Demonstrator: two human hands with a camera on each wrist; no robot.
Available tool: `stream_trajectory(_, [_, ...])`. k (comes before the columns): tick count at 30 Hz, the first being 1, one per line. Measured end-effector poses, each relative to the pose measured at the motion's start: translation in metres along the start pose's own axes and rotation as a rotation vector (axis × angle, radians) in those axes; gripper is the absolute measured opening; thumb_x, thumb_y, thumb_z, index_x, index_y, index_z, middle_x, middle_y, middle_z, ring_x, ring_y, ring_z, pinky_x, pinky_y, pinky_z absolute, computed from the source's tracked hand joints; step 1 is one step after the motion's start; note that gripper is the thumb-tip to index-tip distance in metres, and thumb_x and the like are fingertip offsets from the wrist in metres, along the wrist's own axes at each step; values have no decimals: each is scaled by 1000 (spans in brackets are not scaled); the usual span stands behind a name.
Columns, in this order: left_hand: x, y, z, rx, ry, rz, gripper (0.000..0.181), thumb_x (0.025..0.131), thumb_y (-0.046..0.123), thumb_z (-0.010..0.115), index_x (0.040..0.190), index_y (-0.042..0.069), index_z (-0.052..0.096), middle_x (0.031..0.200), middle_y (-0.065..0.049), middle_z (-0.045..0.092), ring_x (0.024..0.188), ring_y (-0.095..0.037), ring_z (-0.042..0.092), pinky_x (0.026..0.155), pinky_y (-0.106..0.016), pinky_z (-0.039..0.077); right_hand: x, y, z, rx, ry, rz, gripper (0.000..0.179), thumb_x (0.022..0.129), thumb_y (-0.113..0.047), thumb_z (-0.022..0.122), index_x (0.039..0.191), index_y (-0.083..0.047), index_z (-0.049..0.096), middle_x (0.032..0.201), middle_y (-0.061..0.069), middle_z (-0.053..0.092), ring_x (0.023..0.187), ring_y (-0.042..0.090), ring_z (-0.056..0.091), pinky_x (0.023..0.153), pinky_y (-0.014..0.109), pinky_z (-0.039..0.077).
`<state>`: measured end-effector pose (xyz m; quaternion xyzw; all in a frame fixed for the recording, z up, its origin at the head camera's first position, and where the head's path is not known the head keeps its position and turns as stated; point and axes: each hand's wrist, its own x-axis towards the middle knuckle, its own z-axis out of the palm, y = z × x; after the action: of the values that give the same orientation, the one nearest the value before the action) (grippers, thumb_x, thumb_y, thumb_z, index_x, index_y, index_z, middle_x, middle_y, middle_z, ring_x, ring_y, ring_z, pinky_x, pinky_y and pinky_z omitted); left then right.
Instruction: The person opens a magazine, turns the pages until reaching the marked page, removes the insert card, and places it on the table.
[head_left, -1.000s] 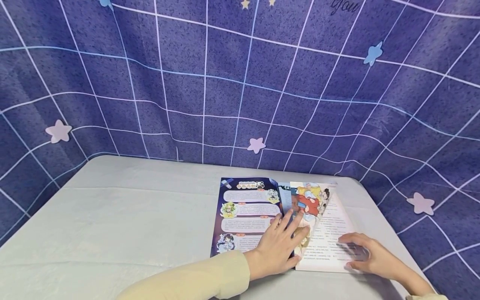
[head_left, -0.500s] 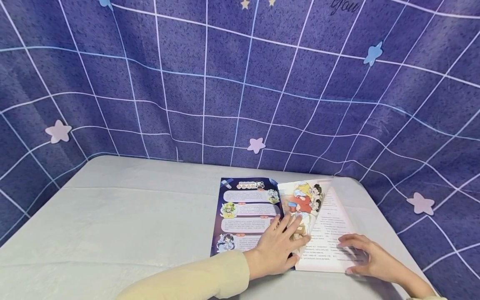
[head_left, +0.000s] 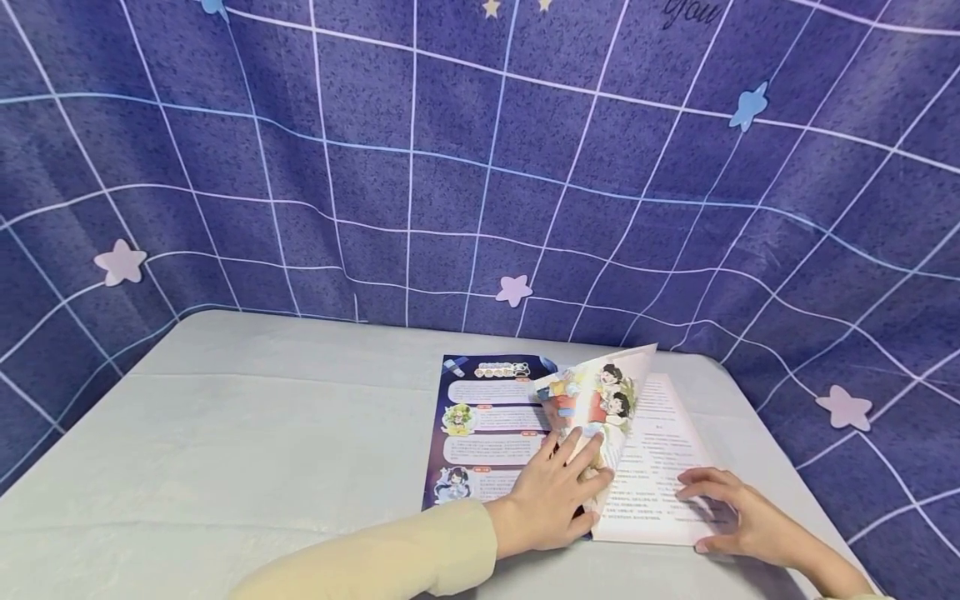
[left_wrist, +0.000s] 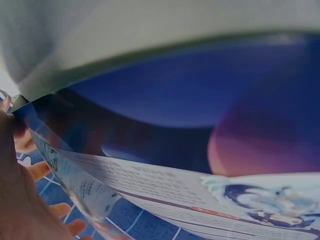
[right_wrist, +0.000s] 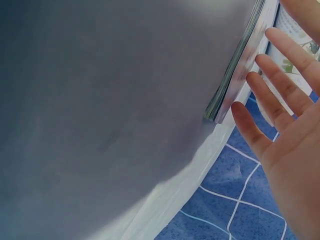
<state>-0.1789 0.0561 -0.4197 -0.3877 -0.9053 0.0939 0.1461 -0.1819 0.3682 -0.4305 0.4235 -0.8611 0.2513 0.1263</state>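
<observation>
An open picture magazine (head_left: 487,425) lies on the pale grey table (head_left: 262,433), right of centre. My left hand (head_left: 558,492) rests at the spine with straight fingers against an illustrated page (head_left: 592,396), which stands lifted and curls leftward. The left wrist view shows that page (left_wrist: 150,180) arching close over my left hand (left_wrist: 20,200). My right hand (head_left: 723,512) lies flat, fingers spread, on the lower right text page (head_left: 660,458). In the right wrist view, my right hand (right_wrist: 285,140) stretches its fingers beside the magazine's stacked page edges (right_wrist: 237,70).
A dark blue grid-patterned cloth (head_left: 450,167) with paper stars hangs behind and wraps both sides of the table. The table's right edge runs close to my right hand. Bare tabletop (right_wrist: 100,100) spreads to the left of the magazine.
The illustrated page has risen from nearly flat on the right side and now curls up and to the left. Both hands have stayed almost in place.
</observation>
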Motion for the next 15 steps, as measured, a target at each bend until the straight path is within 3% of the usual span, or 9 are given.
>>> stream_trajectory(15, [-2, -3, 2, 16, 21, 25, 58, 89, 64, 23, 131, 27, 36, 149, -4, 25, 135, -21, 29, 106, -40, 29, 1, 0, -6, 24, -9, 10, 54, 53, -20, 86, 102, -12, 64, 107, 5, 59, 111, -2, 45, 95, 4, 22])
